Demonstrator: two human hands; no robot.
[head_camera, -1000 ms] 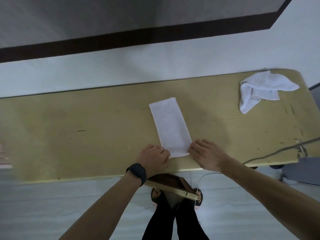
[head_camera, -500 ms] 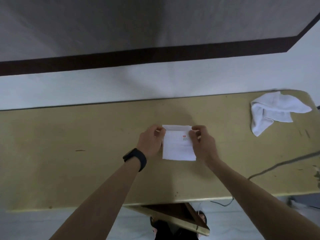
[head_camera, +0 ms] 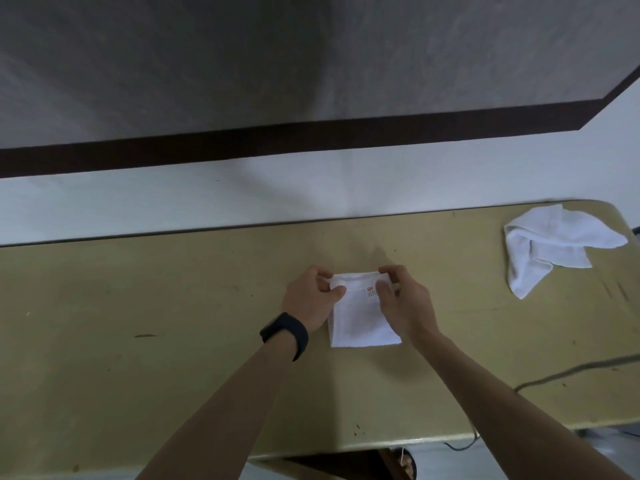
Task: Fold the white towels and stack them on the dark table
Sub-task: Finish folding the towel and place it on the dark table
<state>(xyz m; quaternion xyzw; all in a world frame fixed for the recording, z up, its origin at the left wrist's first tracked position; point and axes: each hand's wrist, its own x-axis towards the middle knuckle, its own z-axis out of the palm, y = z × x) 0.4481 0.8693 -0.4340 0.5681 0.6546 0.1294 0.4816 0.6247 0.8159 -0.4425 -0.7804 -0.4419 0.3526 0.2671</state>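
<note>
We saw the table (head_camera: 138, 289) run wide across the view, a flat, yellowish top, scuffed and flecked with small dark marks, its far right corner rounded. Behind it lay a pale floor, then a dark band along the foot of a grey, mottled wall.

On our left wrist sat a black watch (head_camera: 285, 335), a smooth, matte band. Just past it our left hand (head_camera: 309, 299) curled shut on the far left corner of the towel (head_camera: 360, 323), thumb on top, fingers tucked behind the edge. That towel was white, finely woven, folded into a small near-square block, lying flat at mid-table with its far edge lifted a touch and rolled between our two hands. A tiny red mark (head_camera: 370, 289) showed near that far edge, too small to read.

Our right hand (head_camera: 403, 301) pinched the far right corner the same way, closed on the cloth, and its heel covered part of the towel's right side.

Further right, a thin grey cable (head_camera: 571, 370) snaked over the near edge. Well apart, by the rounded corner, lay a second towel (head_camera: 554, 244), white, soft, crumpled, one flap splayed out to the right and another trailing to a point toward us.
</note>
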